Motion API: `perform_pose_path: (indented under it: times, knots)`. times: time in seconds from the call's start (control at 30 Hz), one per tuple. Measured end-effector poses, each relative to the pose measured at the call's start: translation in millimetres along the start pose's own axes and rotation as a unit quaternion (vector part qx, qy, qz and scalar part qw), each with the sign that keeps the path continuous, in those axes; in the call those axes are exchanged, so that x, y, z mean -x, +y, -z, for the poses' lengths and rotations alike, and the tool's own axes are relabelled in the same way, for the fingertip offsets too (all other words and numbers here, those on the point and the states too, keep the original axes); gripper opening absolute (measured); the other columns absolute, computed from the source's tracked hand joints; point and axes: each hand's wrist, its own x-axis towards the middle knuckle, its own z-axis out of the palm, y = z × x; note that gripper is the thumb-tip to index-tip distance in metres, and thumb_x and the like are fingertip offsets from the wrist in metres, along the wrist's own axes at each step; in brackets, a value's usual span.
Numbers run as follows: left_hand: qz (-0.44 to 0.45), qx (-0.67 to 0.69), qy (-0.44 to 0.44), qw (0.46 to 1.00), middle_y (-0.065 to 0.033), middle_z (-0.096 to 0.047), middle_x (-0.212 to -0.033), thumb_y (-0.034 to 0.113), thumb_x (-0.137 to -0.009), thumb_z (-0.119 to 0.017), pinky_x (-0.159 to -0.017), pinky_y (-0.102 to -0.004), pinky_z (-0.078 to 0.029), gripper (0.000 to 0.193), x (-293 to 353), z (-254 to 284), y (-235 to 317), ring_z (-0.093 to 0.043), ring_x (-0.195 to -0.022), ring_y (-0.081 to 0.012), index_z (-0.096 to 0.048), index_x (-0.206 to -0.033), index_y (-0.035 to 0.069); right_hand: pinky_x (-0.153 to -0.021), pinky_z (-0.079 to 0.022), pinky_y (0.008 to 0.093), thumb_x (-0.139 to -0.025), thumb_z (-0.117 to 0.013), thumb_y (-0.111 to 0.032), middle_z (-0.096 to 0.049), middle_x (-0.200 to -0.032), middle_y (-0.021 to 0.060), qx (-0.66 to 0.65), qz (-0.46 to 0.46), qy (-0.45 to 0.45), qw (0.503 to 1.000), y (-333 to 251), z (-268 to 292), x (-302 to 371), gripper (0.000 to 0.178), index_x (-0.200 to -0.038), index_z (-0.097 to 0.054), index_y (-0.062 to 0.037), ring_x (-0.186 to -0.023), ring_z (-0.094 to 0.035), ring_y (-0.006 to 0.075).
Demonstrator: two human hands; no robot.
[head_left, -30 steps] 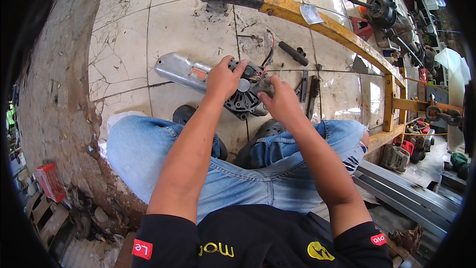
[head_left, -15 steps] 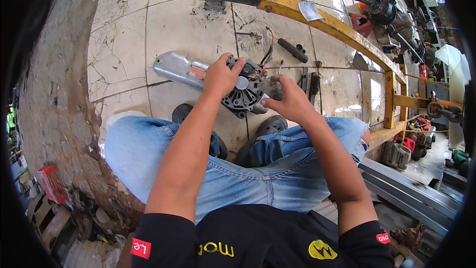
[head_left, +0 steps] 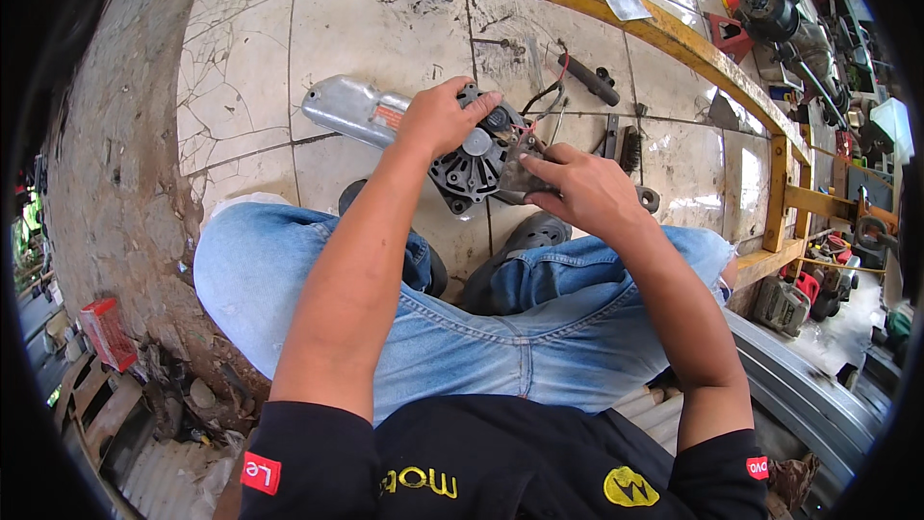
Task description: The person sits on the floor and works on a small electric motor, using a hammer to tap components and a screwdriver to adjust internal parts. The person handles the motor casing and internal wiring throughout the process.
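The round motor housing point(head_left: 477, 143) sits over the tiled floor point(head_left: 375, 39), just ahead of 2 dark shoes point(head_left: 541, 231). The left hand's point(head_left: 445, 120) grip is clasped on the housing's upper left edge, thumb across its top. The right hand's point(head_left: 589, 188) grip is closed around a flat grey tool point(head_left: 523, 175) laid against the housing's right side. A long silver casing point(head_left: 339, 108) extends left of the housing; red and black wires point(head_left: 551, 91) run from its upper right. Farther right of the housing lie a dark cylinder point(head_left: 589, 80) and a brush point(head_left: 631, 149).
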Motion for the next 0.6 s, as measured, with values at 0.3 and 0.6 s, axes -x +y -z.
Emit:
perform_pose_path:
  times: [0.3, 0.6]
  knots:
    - [0.034, -0.024, -0.033, 0.999, -0.0259, -0.061, -0.128, 0.081, -0.074, -0.061, -0.110, -0.0445, -0.037, 0.101, -1, 1, 10, -0.056, -0.125, -0.0380, -0.056, -0.135, 0.001, -0.072, -0.055, 0.0426, -0.086, -0.070, -0.034, -0.062, -0.102, 0.0089, 0.013, -0.013, -0.033, 0.999, -5, -1, -7, 0.044, -0.127, -0.064, -0.0181, -0.091, -0.067, 0.0306]
    - [0.030, -0.008, -0.040, 0.999, -0.0257, -0.062, -0.127, 0.078, -0.075, -0.063, -0.103, -0.0417, -0.044, 0.096, -1, 2, 8, -0.058, -0.122, -0.0371, -0.057, -0.134, 0.002, -0.072, -0.055, 0.0429, -0.088, -0.068, -0.034, -0.062, -0.102, 0.0101, 0.016, -0.032, -0.065, 0.997, -7, 8, -3, 0.043, -0.127, -0.064, -0.0180, -0.090, -0.067, 0.0316]
